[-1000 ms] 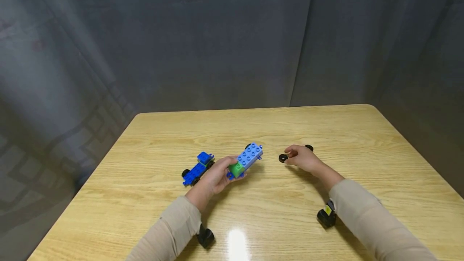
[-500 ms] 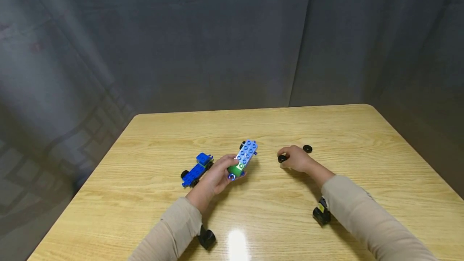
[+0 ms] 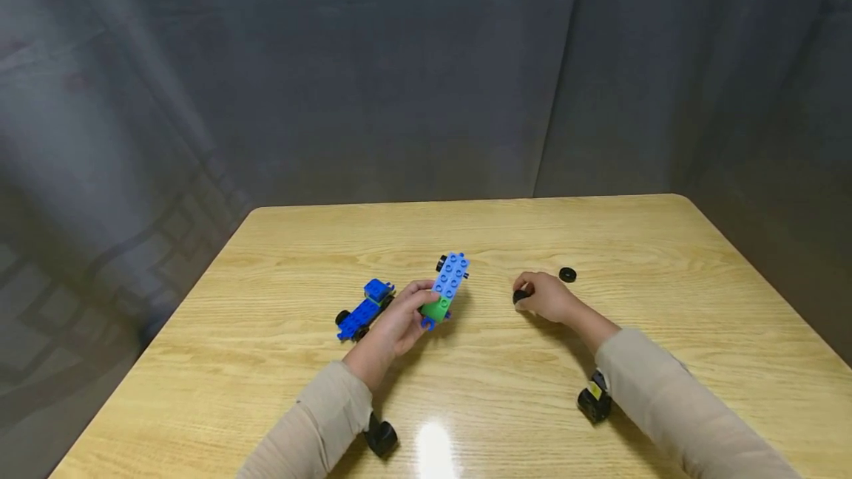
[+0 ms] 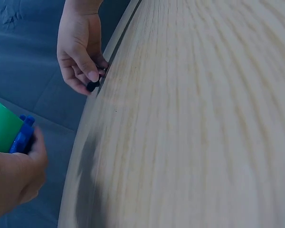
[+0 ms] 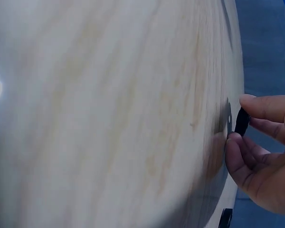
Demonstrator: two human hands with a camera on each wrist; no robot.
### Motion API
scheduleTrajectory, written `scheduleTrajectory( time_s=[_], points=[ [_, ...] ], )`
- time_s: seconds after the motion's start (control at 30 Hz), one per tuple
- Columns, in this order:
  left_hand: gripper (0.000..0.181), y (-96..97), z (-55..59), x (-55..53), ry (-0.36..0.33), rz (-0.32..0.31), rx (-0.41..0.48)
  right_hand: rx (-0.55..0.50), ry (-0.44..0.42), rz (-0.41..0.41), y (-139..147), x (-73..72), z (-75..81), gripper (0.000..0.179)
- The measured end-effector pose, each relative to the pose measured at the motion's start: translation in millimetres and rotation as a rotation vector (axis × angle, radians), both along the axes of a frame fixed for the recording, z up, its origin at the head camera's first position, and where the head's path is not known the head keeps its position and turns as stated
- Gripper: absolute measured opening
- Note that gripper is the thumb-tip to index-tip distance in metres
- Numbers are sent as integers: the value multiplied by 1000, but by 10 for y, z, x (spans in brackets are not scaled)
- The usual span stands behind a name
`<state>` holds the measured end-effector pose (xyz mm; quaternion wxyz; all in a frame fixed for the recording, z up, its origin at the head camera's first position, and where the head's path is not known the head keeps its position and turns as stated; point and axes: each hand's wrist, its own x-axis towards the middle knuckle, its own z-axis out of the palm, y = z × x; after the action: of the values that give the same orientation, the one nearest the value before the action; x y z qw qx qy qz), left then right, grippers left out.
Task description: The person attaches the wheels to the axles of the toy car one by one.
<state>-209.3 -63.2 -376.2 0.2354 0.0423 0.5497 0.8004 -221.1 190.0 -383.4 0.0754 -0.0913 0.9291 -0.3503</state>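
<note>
My left hand grips a toy vehicle by its green block, up off the table. Its light blue studded part points away from me, with one black wheel on the left side. In the left wrist view, the green block and a blue piece show in the fingers. My right hand pinches a loose black wheel between thumb and fingers, close to the tabletop. The right wrist view shows that wheel held edge-on.
A blue toy truck with black wheels stands left of my left hand. Another loose black wheel lies flat just beyond my right hand. Both are on the wooden table. A grey curtain hangs behind the table.
My right hand has closed on the black wheel and tilted it up from lying flat. My left hand has turned the toy vehicle so its far end swings left and more upright.
</note>
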Motion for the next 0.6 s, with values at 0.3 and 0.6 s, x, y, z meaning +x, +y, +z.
scheduleTrajectory(
  time_s=[0.3, 0.6],
  points=[
    [34, 41, -27, 0, -7, 32, 3, -59, 59, -20, -36, 106, 19, 25],
    [34, 45, -9, 1, -5, 5, 26, -147, 145, -52, -122, 169, 77, 26]
  ],
)
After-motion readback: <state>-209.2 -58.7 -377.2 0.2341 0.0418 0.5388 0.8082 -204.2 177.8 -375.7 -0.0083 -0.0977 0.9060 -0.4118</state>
